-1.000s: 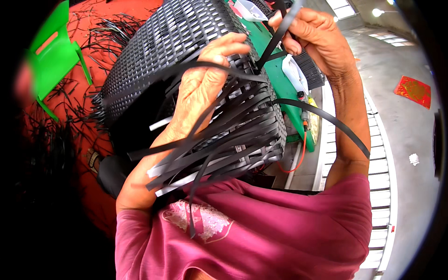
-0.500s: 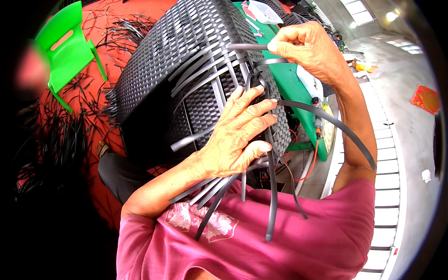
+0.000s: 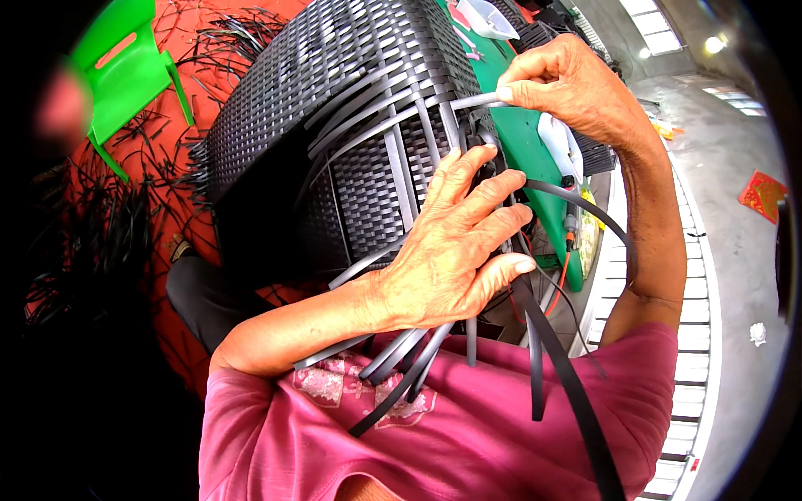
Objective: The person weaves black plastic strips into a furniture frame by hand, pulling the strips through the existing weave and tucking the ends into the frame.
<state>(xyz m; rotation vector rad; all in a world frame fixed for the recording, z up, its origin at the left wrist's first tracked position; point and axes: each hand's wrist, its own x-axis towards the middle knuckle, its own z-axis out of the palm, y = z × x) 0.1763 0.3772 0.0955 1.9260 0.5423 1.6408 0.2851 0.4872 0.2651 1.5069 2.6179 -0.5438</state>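
Observation:
A large dark grey woven wicker piece (image 3: 334,71), made of flat plastic strips, stands tilted in front of me. My left hand (image 3: 455,242) lies across its near corner with fingers stretched out and slightly spread. Thumb and forefinger of my right hand (image 3: 572,92) pinch the end of a flat grey strip (image 3: 476,102), drawn out to the right from the weave. Several loose strip ends hang below my left hand over my shirt. A long dark strip (image 3: 568,367) runs down from the corner, and another curved strip (image 3: 576,199) arches toward my right forearm.
A green table (image 3: 520,138) behind the piece bears a white plastic tub (image 3: 489,18). At the left, a green chair (image 3: 125,71) stands on a red floor covering (image 3: 185,104) strewn with strip scraps. An orange cord (image 3: 558,288) hangs by the table.
My right hand has shifted slightly right, still pinching the strip. My left hand sits a little further right and lower. A long dark strip now hangs further down to the right.

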